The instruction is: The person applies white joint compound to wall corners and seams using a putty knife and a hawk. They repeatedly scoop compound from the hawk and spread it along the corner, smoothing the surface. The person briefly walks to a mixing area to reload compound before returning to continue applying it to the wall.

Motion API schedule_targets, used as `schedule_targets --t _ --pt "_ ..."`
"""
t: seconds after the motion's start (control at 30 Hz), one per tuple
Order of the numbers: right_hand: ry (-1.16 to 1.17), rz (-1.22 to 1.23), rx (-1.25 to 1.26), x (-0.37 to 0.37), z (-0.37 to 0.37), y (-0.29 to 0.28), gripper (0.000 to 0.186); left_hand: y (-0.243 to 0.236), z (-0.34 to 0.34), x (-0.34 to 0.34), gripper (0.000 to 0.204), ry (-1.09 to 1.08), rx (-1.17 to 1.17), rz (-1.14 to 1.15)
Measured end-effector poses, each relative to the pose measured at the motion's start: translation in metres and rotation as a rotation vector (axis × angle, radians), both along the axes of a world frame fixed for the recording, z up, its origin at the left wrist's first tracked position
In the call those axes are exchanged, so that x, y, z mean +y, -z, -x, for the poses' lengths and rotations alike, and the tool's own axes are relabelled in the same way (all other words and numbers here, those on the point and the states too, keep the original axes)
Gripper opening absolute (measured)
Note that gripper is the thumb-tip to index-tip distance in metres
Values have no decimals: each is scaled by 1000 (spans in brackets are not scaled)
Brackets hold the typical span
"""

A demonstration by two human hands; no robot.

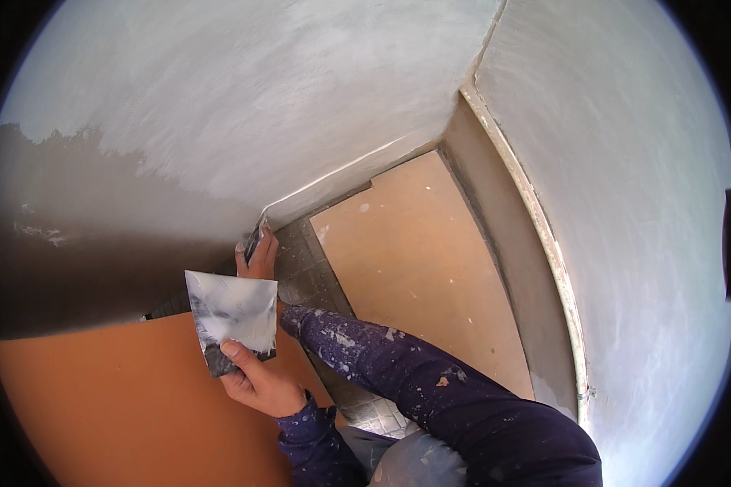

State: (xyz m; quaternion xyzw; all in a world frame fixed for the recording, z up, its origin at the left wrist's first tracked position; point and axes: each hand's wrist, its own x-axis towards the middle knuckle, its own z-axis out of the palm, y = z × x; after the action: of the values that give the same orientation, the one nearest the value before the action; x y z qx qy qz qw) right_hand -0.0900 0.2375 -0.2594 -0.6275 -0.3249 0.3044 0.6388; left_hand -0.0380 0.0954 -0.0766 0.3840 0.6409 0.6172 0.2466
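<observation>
My left hand (264,390) is closed round the dark lower edge of a wide putty knife (240,304), thumb on top. White filler is smeared over its broad, flat face. Farther out, my right hand (261,258) grips a second putty knife (256,237), seen nearly edge-on. That blade meets the foot of the left wall (244,97), beside a pale line of filler along the wall's base. The wide knife hides part of my right wrist. My right sleeve, dark and paint-spattered, reaches across from the lower right.
An orange board (122,398) fills the lower left. A tan board (422,260) lies on the dark tiled floor (309,260). Along the right wall (642,203) runs a pale pipe-like strip (536,203). The left wall has a darker unevenly coated patch (65,195).
</observation>
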Motion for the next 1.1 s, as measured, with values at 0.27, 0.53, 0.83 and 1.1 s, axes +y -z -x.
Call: schedule_targets --t 0.27,0.53,0.83,1.1 --pt "-626 35 211 -80 -148 -25 48 0 13 9 40 18 -480 65" --pt "-1059 -662 -537 -125 -241 -155 75 12 25 5 35 570 -1297 327" --pt "-830 -147 -986 -121 -281 -95 65 13 38 2 28 379 -1052 316" --pt "139 38 -465 -39 -358 -10 43 15 34 4 22 234 -1101 259"
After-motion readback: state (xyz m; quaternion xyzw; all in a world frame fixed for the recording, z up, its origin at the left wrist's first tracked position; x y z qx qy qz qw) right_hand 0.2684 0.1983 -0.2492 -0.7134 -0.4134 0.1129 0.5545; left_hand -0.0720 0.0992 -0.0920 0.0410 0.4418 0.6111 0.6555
